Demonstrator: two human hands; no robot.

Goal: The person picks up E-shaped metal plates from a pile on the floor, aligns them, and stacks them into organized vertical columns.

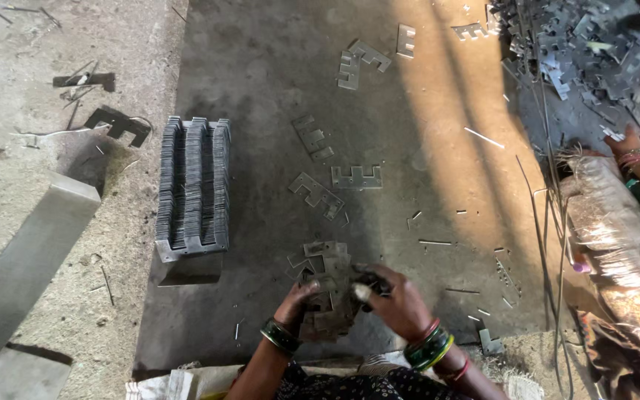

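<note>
While grit and bent wire scraps are lying over the rough concrete at the far left, a pale grey beam [27,255] is slanting across that corner, and a dark E-shaped plate [118,123] is resting above it. Further right, a tidy stack of E-shaped metal plates [192,189] is standing on edge in neat rows on the dark floor sheet [261,74]. Near the bottom centre, the person's left hand [295,300], wearing a green bangle, is curling its fingers around the near edge of a loose bundle of plates [325,285], which is sitting low on the sheet just before the person's lap. The right hand [398,300], wearing green and yellow bangles, is closing over the bundle's other side, so both hands are pressing the plates between them. Above the bundle, single plates are lying scattered flat, among them one E-shaped piece [356,177]. At the upper right, a large heap of loose plates [579,44] is piling up, and a co-worker's hand [626,142] with pink bangles is reaching towards it beside a pale woven sack [616,230].
</note>
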